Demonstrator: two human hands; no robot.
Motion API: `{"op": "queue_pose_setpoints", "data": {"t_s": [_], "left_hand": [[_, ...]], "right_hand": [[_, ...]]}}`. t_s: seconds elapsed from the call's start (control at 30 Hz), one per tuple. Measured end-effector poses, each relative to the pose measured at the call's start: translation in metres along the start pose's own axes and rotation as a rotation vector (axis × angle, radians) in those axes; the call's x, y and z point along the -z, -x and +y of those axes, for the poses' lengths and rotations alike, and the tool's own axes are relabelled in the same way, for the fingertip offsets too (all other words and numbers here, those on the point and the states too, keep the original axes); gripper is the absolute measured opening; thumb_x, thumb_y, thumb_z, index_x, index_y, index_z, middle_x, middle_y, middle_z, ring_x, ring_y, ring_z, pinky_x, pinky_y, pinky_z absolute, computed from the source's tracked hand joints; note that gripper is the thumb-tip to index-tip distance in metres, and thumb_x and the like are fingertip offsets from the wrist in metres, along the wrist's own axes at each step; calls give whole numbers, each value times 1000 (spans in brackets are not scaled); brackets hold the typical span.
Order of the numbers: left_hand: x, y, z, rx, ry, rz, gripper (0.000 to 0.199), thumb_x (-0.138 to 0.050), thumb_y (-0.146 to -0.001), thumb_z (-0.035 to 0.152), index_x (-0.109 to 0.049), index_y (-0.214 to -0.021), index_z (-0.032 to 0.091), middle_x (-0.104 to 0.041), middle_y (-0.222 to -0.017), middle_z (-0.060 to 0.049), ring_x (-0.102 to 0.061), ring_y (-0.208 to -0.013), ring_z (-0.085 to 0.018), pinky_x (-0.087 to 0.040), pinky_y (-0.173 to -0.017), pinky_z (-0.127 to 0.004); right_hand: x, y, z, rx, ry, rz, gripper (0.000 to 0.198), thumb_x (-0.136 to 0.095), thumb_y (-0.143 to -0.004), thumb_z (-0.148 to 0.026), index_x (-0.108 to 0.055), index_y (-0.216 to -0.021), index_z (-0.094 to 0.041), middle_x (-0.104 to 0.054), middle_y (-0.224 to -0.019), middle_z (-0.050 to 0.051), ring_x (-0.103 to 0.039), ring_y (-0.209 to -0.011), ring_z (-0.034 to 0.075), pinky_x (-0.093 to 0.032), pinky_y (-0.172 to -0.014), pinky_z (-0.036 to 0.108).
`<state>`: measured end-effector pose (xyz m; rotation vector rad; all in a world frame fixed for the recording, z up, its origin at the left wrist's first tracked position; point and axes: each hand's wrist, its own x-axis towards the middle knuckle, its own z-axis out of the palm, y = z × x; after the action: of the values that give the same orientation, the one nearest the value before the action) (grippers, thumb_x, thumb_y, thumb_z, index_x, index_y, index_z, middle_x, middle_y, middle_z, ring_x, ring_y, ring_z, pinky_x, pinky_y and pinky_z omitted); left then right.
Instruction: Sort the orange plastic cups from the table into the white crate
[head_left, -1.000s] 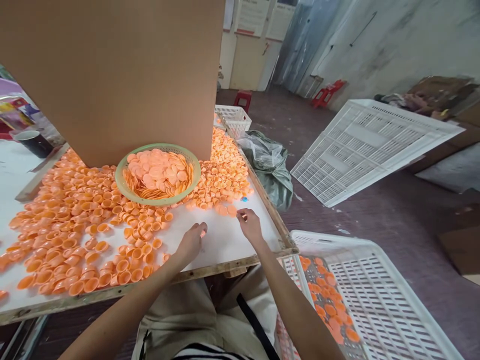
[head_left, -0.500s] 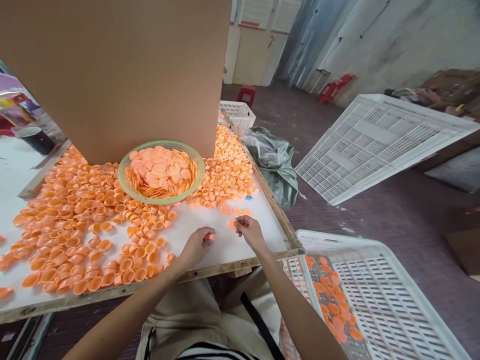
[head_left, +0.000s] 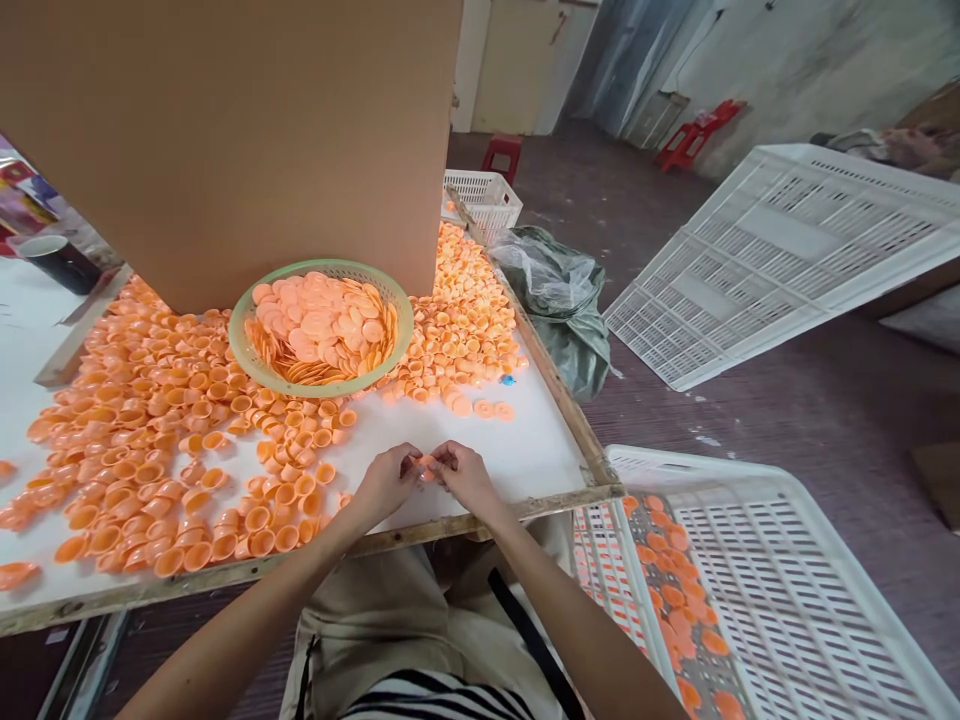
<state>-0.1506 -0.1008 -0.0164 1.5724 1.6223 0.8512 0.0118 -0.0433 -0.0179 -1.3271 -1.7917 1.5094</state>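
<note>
Close together above the white tabletop [head_left: 510,460], my left hand [head_left: 390,480] and my right hand [head_left: 465,478] meet at the fingertips. Between them is a small orange plastic cup [head_left: 427,468], gripped by my left fingers. My right fingers are pinched on an orange disc at the cup; the fingertips mostly hide it. Loose orange cups [head_left: 285,495] lie in a wide heap to the left. Behind my hands stands a green basket [head_left: 405,340] full of flat orange discs [head_left: 322,320]. A few discs [head_left: 484,409] lie loose beyond my right hand.
A tall cardboard sheet [head_left: 285,130] rises behind the basket. Wooden strips [head_left: 547,365] edge the table. To the right, a white crate [head_left: 780,560] holds orange discs, and another crate [head_left: 742,265] stands tilted. A green sack [head_left: 566,330] leans by the table.
My right hand has moved left from the loose discs to my left hand, bringing a disc to the cup. The camera view has shifted slightly.
</note>
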Motion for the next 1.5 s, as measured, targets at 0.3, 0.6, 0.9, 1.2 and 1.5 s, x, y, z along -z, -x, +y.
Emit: {"op": "queue_pose_setpoints", "data": {"t_s": [0.3, 0.6, 0.9, 1.2, 1.5], "left_hand": [[6, -7, 1, -16, 74, -73, 22, -47, -86, 31, -62, -92, 16, -61, -76, -1, -53, -66, -11, -36, -60, -21], [7, -17, -4, 53, 112, -94, 17, -48, -85, 26, -60, -89, 14, -62, -79, -2, -55, -71, -13, -38, -65, -22], [10, -24, -6, 87, 192, -136, 20, -48, -85, 28, -59, -90, 12, -62, -79, -4, -55, -70, -12, -40, -64, -22], [9, -24, -8, 145, 331, -248, 22, -50, -85, 32, -55, -91, 11, -60, -72, -4, -53, -59, -10, -40, -55, -20], [4, -32, -1, 297, 289, -239, 8, -53, -75, 17, -51, -81, 11, -58, -60, -3, -52, -48, -12, -38, -44, -20]], "right_hand": [[-6, -1, 0, -47, -116, -47, 23, -57, -76, -35, -52, -84, -14, -56, -63, 2, -49, -52, 10, -40, -48, 22], [-8, -7, -1, -34, 44, 29, 20, -53, -79, -34, -53, -83, -15, -59, -65, 2, -53, -55, 12, -41, -53, 23], [-8, -6, -1, -8, 115, 32, 28, -51, -85, -43, -55, -86, -16, -61, -74, 5, -56, -66, 14, -42, -59, 24], [-3, -6, -3, -42, 49, -47, 20, -52, -83, -35, -54, -85, -15, -61, -76, 5, -57, -65, 13, -44, -60, 24], [2, -19, -23, -237, 313, -101, 5, -54, -77, -18, -49, -77, -16, -60, -66, 2, -55, -50, 13, -41, -52, 26]]}}
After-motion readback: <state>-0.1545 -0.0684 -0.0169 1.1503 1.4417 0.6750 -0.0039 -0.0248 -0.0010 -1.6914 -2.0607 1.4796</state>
